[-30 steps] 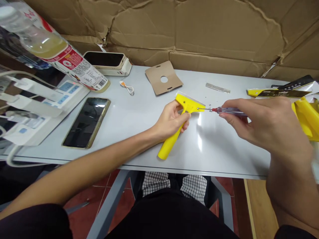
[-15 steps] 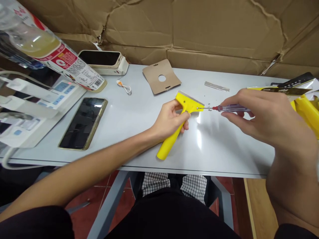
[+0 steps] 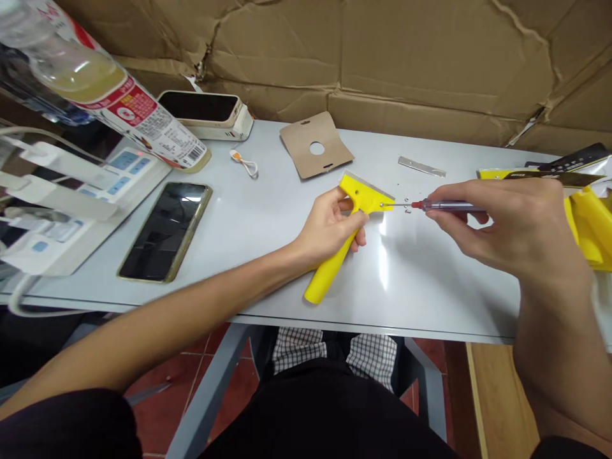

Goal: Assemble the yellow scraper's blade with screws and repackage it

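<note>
A yellow scraper [image 3: 329,274] with a metal blade along its head is gripped in my left hand [image 3: 329,226], its handle slanting down toward the table's front edge. My right hand [image 3: 502,223] pinches a screwdriver [image 3: 452,206] with a clear handle and red collar. The screwdriver's tip touches a small screw [image 3: 382,204] at the right end of the scraper head. Tiny metal parts [image 3: 407,205] lie on the table just behind the shaft. Farther back rests a loose metal blade [image 3: 422,167].
A brown card [image 3: 315,166] with a round hole lies at the back. On the left are a phone [image 3: 165,233], a power strip [image 3: 86,217], a drink bottle [image 3: 143,115], a short white cable [image 3: 246,164] and a white device [image 3: 210,115]. Yellow packaging [image 3: 586,223] sits far right.
The view has shifted slightly, so everything on the table appears a little to the right. The screwdriver's tip stays at the screw, and both hands keep their hold.
</note>
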The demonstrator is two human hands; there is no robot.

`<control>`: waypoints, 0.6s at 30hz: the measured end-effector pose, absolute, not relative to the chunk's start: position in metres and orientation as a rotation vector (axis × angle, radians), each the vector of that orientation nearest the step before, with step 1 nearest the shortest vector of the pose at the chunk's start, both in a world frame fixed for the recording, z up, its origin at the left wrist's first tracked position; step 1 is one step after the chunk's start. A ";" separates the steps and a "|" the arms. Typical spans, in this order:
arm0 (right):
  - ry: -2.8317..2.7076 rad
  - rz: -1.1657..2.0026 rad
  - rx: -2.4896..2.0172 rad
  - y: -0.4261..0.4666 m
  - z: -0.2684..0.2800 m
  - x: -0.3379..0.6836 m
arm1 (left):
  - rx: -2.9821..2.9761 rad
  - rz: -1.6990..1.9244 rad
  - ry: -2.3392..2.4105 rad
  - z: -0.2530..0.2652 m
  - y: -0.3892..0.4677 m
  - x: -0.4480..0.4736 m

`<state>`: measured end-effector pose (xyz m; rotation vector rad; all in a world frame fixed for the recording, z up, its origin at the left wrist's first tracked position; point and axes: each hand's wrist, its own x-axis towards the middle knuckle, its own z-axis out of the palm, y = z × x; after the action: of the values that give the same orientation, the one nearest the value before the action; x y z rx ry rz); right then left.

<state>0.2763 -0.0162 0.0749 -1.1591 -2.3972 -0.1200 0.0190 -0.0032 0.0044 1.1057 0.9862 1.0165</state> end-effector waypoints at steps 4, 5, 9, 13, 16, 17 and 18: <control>-2.395 -0.081 -1.208 -0.015 0.072 0.273 | 1.093 1.023 0.993 0.003 -0.002 0.018; -2.387 -0.059 -1.227 -0.014 0.072 0.272 | 1.089 1.021 0.996 0.004 -0.002 0.018; -2.384 0.026 -1.290 -0.008 0.073 0.276 | 1.078 1.014 1.014 0.006 -0.002 0.019; -2.531 -0.014 -1.364 -0.001 0.065 0.278 | 1.064 1.012 1.040 0.008 -0.001 0.020; -2.649 -0.012 -1.323 0.001 0.058 0.275 | 1.044 1.013 1.053 0.008 -0.001 0.020; -2.667 -0.001 -1.315 0.001 0.057 0.273 | 1.042 1.014 1.052 0.008 -0.001 0.020; -2.671 0.015 -1.312 0.001 0.057 0.272 | 1.041 1.017 1.048 0.008 0.000 0.019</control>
<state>0.2723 0.0008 0.0572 -1.3121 -2.6715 0.0150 0.0193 -0.0003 0.0080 1.0414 1.0483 1.0169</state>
